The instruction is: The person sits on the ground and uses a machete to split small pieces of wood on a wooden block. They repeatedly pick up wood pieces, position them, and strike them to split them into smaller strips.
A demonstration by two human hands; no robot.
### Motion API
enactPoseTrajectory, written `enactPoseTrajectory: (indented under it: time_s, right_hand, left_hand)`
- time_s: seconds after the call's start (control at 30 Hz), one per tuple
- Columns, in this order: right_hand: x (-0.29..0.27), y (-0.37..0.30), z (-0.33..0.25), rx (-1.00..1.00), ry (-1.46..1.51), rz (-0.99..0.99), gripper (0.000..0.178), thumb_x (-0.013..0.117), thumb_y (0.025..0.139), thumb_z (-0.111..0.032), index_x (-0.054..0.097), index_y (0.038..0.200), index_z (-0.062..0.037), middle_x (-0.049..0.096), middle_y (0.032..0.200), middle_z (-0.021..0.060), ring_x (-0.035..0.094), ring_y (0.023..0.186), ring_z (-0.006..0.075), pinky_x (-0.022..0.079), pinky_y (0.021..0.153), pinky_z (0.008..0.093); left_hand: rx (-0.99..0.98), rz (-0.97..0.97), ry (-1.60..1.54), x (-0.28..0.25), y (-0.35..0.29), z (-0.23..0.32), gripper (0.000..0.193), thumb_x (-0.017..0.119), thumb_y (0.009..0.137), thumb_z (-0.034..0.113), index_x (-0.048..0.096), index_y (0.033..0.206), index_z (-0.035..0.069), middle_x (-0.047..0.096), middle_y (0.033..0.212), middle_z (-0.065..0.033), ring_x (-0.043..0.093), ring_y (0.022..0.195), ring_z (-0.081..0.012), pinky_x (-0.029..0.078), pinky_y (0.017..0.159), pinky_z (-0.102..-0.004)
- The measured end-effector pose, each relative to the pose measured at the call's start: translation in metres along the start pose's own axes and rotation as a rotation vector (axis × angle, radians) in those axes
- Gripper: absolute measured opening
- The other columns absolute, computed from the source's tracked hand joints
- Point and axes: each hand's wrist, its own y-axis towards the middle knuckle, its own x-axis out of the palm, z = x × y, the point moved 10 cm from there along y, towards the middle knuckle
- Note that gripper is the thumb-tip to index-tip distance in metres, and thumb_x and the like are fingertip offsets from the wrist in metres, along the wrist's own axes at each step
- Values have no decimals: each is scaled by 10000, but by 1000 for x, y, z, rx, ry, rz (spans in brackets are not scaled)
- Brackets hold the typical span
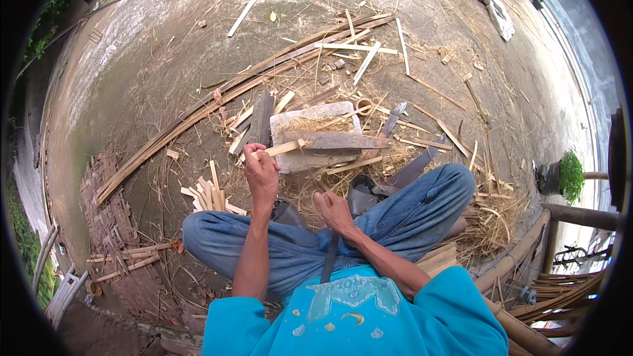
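My left hand (262,171) is closed on a pale bamboo strip (285,148), whose far end reaches the left end of a worn wooden plank (339,140). That plank lies across a pale stone block (285,123) in front of my feet. Above my lap, my right hand (335,212) has its fingers curled; what they hold is hidden. A dark, narrow flat piece (330,260) runs from below this hand toward my waist. Beyond the plank's right end is a knife-like blade (393,118). A broad dark blade-shaped piece (412,168) lies by my right knee.
Long bamboo poles (198,112) stretch diagonally over the ground at left. Short split pieces (210,194) are bunched beside my left knee. Shavings (491,227) pile up at right, near a bamboo railing (517,250) and a potted plant (570,177). A woven mat (112,224) lies at left.
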Motion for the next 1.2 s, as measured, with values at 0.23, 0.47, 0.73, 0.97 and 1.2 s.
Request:
enactPoseTrajectory:
  time_s: [0.23,0.47,0.73,0.97,1.2]
  right_hand:
    - [-6,-13,0,-34,-11,24,379,654,1007,-368,643,963,9,537,693,157,500,629,209,447,608,403]
    - [-9,-8,7,-94,-91,16,477,608,1024,-437,637,938,32,573,652,150,568,577,205,459,562,407]
    - [-5,-4,0,189,107,-90,526,602,1017,-492,598,838,2,597,666,153,603,590,263,481,587,403]
    - [5,10,-75,-112,56,-103,546,597,1024,-499,597,841,15,521,614,170,538,572,257,430,586,418]
    - [2,12,-61,-142,-34,-83,540,605,1020,-484,598,835,24,531,629,201,496,577,312,416,597,445]
  left_hand:
    - [-45,-6,-35,-2,4,-8,187,385,1084,173,478,1128,16,553,667,-64,593,583,-151,491,573,-331]
    - [-27,-69,-4,1,4,1,228,400,1101,210,473,1183,11,571,673,-79,606,600,-163,495,595,-350]
    - [-23,-85,23,-16,19,-27,324,441,1115,262,582,1136,-29,709,881,-152,723,776,-199,563,699,-327]
    - [53,-208,226,-13,14,9,341,428,1114,299,585,1179,3,700,870,-165,695,750,-238,532,712,-393]
    - [20,-211,200,-16,15,0,329,418,1115,292,582,1189,16,689,872,-155,662,702,-214,512,669,-370]
